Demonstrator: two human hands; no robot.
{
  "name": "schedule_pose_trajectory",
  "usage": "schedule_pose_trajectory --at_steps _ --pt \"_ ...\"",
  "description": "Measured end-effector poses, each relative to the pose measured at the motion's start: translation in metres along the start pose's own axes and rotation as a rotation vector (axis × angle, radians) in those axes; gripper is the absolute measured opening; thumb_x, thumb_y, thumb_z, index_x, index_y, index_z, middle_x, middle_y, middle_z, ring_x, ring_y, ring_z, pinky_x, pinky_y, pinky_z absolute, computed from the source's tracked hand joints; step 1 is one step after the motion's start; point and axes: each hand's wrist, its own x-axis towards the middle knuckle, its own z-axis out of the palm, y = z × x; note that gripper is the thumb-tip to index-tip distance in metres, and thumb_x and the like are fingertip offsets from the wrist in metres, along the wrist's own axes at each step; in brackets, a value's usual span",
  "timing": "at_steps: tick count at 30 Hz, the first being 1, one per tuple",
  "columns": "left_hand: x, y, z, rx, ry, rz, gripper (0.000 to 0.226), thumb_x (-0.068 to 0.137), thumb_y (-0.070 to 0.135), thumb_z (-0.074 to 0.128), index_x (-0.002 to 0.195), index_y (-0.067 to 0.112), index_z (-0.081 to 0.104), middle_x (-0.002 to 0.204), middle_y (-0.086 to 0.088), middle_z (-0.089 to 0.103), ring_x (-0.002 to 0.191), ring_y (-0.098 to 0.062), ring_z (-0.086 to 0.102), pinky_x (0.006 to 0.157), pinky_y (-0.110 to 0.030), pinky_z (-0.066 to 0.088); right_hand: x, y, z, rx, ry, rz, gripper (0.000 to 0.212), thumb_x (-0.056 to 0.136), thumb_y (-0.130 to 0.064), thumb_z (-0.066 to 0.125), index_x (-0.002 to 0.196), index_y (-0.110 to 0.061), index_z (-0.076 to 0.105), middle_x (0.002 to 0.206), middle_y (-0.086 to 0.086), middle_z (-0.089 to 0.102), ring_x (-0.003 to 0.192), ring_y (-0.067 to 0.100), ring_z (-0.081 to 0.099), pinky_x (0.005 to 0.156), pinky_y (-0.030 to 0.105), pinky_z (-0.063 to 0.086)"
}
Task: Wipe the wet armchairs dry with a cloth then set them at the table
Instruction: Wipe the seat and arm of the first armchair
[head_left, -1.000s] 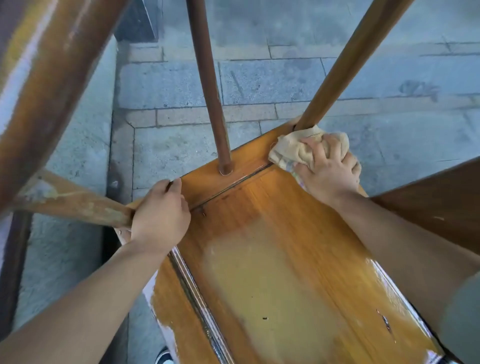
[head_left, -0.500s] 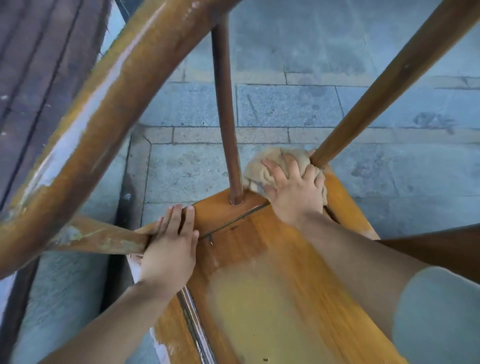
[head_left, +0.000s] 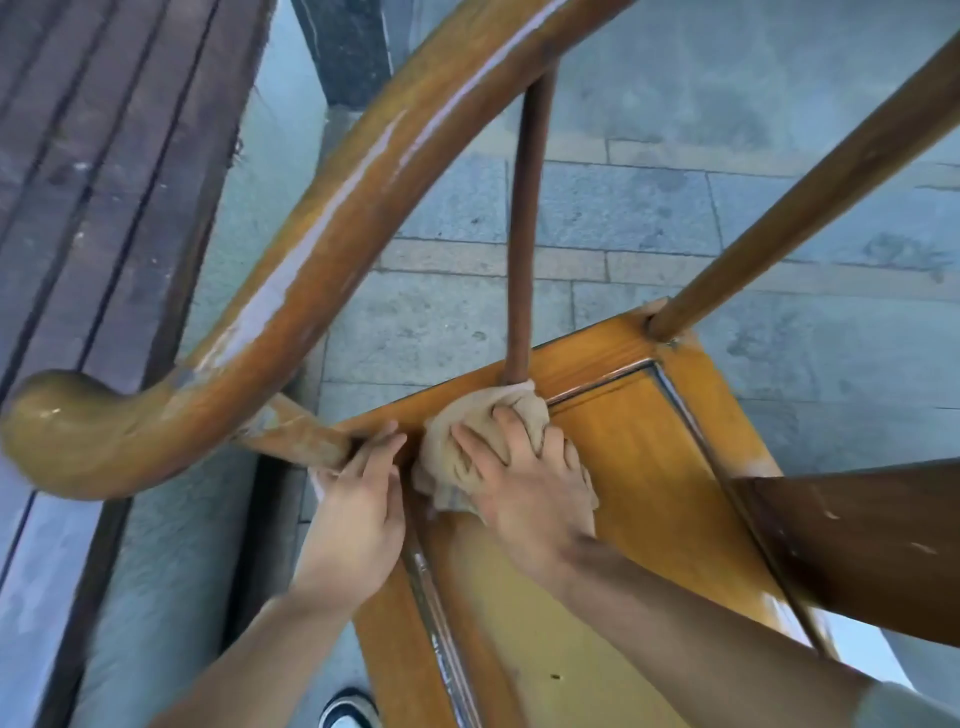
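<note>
Head view: your right hand (head_left: 524, 478) grips cloth (head_left: 467, 431) on armchair (head_left: 649, 457); left hand (head_left: 358, 499) flat, bracing. Wiping looks unfinished; placing pending.

Single head view, looking steeply down from close above armchair (head_left: 623, 467) seat, curved armrest (head_left: 311, 260) nearest lens

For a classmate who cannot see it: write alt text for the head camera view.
A person's right hand grips a bunched tan cloth against a wooden armchair seat at the base of a thin spindle, while the left hand rests on the seat's edge. Grey paving lies below.
</note>
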Motion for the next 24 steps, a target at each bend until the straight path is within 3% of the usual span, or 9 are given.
schedule_pose_trajectory --at_steps 3,5,9,12,15,17,19,22,24 --pt "-0.039 -0.027 -0.018 0.047 0.069 -0.023 0.037 0.088 0.008 0.043 0.119 0.005 0.062 0.120 -0.010 0.061 0.111 -0.032 0.055 0.095 -0.043 0.046 0.030 -0.052 -0.005 0.147 0.066 0.305 0.064 0.100 -0.051 0.045 0.156 -0.046 0.015 0.154 0.006 0.017 0.121 0.040 0.033 0.099 0.047 0.037" --pt "-0.051 -0.045 -0.025 0.069 0.114 -0.200 0.029 0.090 0.008 0.047 0.114 0.004 0.063 0.108 -0.010 0.059 0.101 -0.033 0.054 0.089 -0.044 0.046 0.049 -0.083 -0.009 0.261 0.068 0.434 0.062 0.098 -0.051 0.050 0.154 -0.047 0.022 0.151 0.005 0.018 0.121 0.039 0.031 0.098 0.048 0.037" --pt "-0.037 -0.064 -0.033 -0.217 0.120 -0.562 0.026 0.099 0.014 0.053 0.124 0.010 0.060 0.107 -0.004 0.065 0.095 -0.018 0.059 0.085 -0.032 0.043 0.067 -0.105 -0.008 0.235 0.108 0.141 0.042 0.099 -0.044 0.046 0.141 -0.048 0.043 0.149 -0.001 0.029 0.115 0.036 0.033 0.090 0.044 0.032" --pt "-0.029 -0.063 -0.031 -0.699 0.078 -0.774 0.018 0.099 0.001 0.052 0.111 -0.004 0.064 0.095 -0.022 0.070 0.074 -0.030 0.065 0.076 -0.039 0.053 0.041 -0.069 -0.002 0.114 0.093 -0.058 0.047 0.094 -0.054 0.037 0.140 -0.050 0.044 0.150 -0.005 0.033 0.110 0.035 0.038 0.086 0.042 0.034" --pt "-0.036 -0.058 -0.027 -0.786 0.079 -0.854 0.019 0.094 -0.003 0.058 0.110 -0.003 0.068 0.096 -0.022 0.073 0.086 -0.036 0.071 0.084 -0.046 0.059 0.024 -0.033 -0.007 0.044 -0.018 -0.270 0.044 0.088 -0.048 0.047 0.130 -0.048 0.059 0.151 -0.005 0.038 0.115 0.036 0.041 0.090 0.043 0.037" --pt "-0.045 -0.058 -0.028 -0.859 0.085 -0.901 0.018 0.095 -0.002 0.056 0.104 0.002 0.072 0.093 -0.014 0.076 0.089 -0.028 0.074 0.084 -0.041 0.060 0.029 -0.029 -0.011 0.045 -0.085 -0.276 0.041 0.089 -0.042 0.059 0.129 -0.050 0.060 0.152 -0.008 0.035 0.120 0.033 0.037 0.098 0.045 0.038" --pt "-0.054 -0.060 -0.030 -0.966 0.058 -0.953 0.022 0.097 -0.002 0.050 0.102 0.000 0.071 0.092 -0.013 0.077 0.088 -0.026 0.075 0.084 -0.037 0.060 0.018 -0.048 -0.007 0.053 -0.063 -0.213 0.044 0.093 -0.045 0.058 0.135 -0.054 0.051 0.151 -0.008 0.031 0.119 0.030 0.033 0.096 0.042 0.037" --pt "-0.066 -0.066 -0.033 -1.072 0.024 -1.022 0.022 0.096 0.000 0.047 0.101 -0.006 0.069 0.094 -0.023 0.074 0.086 -0.033 0.074 0.079 -0.043 0.061 -0.018 -0.110 0.013 0.103 -0.069 -0.177 0.051 0.096 -0.052 0.051 0.144 -0.057 0.033 0.148 -0.007 0.028 0.113 0.032 0.033 0.091 0.042 0.038" --pt "-0.069 -0.075 -0.039 -1.101 0.074 -1.051 0.024 0.097 0.003 0.045 0.100 -0.006 0.067 0.090 -0.026 0.072 0.081 -0.037 0.073 0.073 -0.045 0.061 -0.022 -0.142 0.018 0.132 -0.072 -0.183 0.049 0.097 -0.050 0.050 0.144 -0.056 0.036 0.148 -0.006 0.030 0.112 0.032 0.034 0.091 0.043 0.038"
